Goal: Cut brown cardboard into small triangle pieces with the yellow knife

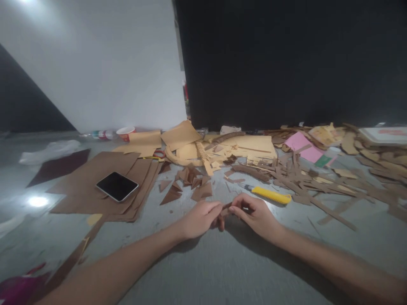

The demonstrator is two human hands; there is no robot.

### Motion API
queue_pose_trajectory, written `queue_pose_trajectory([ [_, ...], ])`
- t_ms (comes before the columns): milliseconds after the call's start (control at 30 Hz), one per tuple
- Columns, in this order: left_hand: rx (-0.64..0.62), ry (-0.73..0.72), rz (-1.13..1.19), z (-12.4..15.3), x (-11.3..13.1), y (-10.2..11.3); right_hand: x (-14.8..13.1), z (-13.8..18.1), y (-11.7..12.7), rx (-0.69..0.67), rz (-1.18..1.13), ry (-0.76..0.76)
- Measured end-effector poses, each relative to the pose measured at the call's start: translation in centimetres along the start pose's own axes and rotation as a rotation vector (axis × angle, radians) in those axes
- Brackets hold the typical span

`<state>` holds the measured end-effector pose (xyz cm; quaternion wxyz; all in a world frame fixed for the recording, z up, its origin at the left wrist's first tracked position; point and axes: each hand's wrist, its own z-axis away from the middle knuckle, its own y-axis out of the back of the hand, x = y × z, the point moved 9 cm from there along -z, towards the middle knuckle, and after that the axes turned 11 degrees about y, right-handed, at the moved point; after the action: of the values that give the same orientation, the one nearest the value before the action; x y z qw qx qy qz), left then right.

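Between both hands is a small strip of brown cardboard, held just above the grey table. My left hand is closed round its left end, so part of the strip is hidden. The thumb and forefinger of my right hand pinch the other end. A yellow utility knife lies behind my right hand with its blade end pointing left. Beyond my left hand are several brown cardboard triangles in a loose heap.
To the left, a phone rests on stacked brown cardboard sheets. Scissors lie near yellowish card pieces at the back. Cardboard offcuts and pink paper cover the right side. A paper cup stands by the partition.
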<state>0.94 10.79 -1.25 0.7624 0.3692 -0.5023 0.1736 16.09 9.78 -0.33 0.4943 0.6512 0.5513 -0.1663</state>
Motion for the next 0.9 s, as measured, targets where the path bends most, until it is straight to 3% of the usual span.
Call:
queue_pose_trajectory([
  [133,0.009,-0.036,-0.070,0.2,0.6,-0.1,-0.1,0.1,-0.4,-0.018,-0.052,-0.020],
  [300,0.041,0.031,-0.082,-0.4,-0.4,0.0,0.3,0.0,-0.7,-0.031,-0.186,-0.117],
  [533,0.051,0.036,-0.116,-0.4,-0.4,0.1,0.5,-0.2,-0.2,-0.050,-0.079,-0.130],
  [900,0.044,0.021,-0.100,-0.3,0.0,0.1,-0.8,0.1,0.4,0.009,0.042,-0.026],
])
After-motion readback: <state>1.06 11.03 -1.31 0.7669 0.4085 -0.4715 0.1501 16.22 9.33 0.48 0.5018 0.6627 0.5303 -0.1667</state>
